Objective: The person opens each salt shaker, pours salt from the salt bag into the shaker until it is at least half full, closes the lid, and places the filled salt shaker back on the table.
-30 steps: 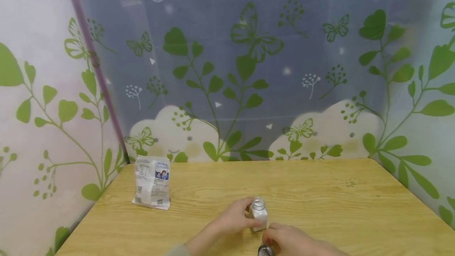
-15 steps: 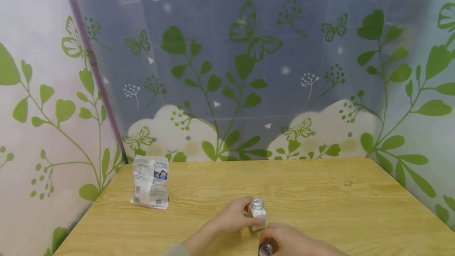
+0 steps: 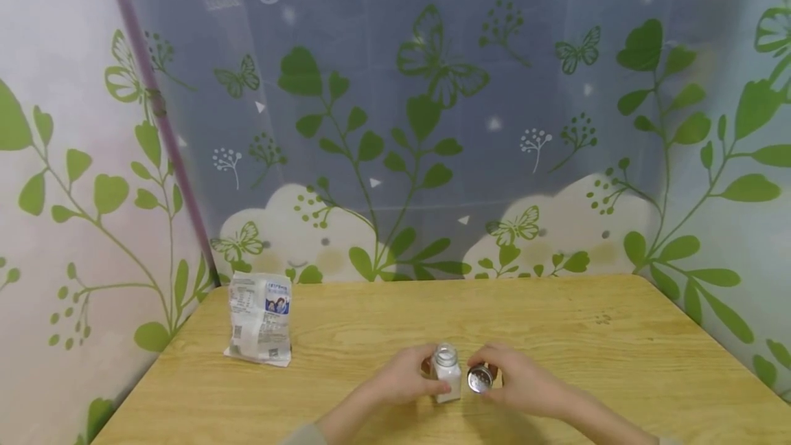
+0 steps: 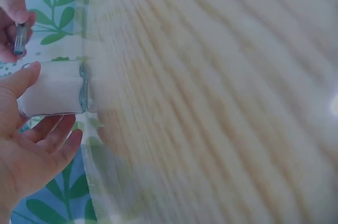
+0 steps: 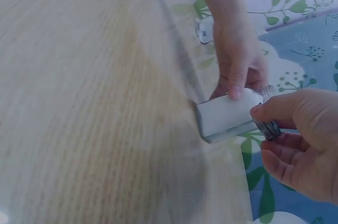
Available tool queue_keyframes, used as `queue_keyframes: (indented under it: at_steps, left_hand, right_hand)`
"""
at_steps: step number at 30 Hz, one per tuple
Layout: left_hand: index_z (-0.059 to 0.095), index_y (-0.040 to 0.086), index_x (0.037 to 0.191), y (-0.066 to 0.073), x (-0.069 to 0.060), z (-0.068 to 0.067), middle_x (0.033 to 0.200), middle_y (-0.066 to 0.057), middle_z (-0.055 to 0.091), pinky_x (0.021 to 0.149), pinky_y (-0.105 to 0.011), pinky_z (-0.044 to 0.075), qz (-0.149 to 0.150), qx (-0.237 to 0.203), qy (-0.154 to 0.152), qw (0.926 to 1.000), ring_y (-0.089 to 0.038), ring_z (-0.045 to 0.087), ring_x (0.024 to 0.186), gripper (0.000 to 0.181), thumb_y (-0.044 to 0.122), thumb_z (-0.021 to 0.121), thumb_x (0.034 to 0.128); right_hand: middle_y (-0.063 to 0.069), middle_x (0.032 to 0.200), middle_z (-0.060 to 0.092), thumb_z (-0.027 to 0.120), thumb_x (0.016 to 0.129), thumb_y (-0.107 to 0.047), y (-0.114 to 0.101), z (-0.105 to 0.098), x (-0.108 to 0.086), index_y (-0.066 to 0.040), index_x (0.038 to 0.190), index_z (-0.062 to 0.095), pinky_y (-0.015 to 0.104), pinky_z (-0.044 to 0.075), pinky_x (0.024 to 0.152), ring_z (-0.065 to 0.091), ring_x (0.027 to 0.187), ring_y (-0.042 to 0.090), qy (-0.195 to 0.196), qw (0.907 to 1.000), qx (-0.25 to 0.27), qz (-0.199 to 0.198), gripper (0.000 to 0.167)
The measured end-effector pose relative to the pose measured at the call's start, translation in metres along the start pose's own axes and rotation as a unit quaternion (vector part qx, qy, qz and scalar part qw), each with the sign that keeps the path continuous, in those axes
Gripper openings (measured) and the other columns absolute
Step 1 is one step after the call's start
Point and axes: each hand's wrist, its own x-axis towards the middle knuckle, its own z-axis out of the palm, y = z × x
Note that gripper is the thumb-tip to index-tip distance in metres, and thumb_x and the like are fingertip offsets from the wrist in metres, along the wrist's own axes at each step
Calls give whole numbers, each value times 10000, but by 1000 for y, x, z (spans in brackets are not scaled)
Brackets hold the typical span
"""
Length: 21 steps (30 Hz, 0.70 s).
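Note:
A small square glass shaker jar [image 3: 448,378] stands upright and uncapped on the table, most of it filled with white powder. My left hand [image 3: 404,375] grips it from the left, thumb across the front; the left wrist view shows the jar [image 4: 55,87] between thumb and fingers. Just right of the jar's neck, my right hand [image 3: 525,380] pinches a shiny metal shaker lid [image 3: 479,379] with holes in its top. In the right wrist view the lid [image 5: 268,128] sits between thumb and fingers, close to the jar's mouth but apart from it in the head view.
A white printed packet [image 3: 261,318] stands at the left of the wooden table [image 3: 371,314]. Behind and at the sides hangs a patterned curtain [image 3: 346,88] with green leaves and butterflies.
My right hand has moved up and away from the near edge with the lid, from below the jar to beside its neck. The left hand keeps its grip on the jar.

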Motion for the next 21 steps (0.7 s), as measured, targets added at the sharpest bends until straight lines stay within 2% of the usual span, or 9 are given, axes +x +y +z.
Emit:
queue_keyframes:
  at_steps: [6,14,21]
  left_hand:
    - [619,141,985,-2,0,1,826,129,580,680,-213,440,-15,58,42,10000,-46,539,756,302,179,774,728]
    - [618,135,1017,-3,0,0,823,127,579,664,-206,442,17,66,-52,10000,-67,554,754,321,189,769,738]
    - [619,135,1023,-3,1,-2,826,123,581,655,-209,442,-32,30,-109,9999,-45,542,742,322,198,766,744]
  right_hand:
    - [3,956,557,745,754,-98,2,-9,9,2,1060,597,228,454,580,497,759,72,156,9997,18,183,354]
    - [15,963,577,736,775,-113,1,-11,21,1,1075,605,228,488,627,533,766,76,201,9997,93,105,347]
    - [44,983,570,723,801,-148,1,-7,26,21,1125,571,234,510,690,575,839,127,411,9950,908,101,395]
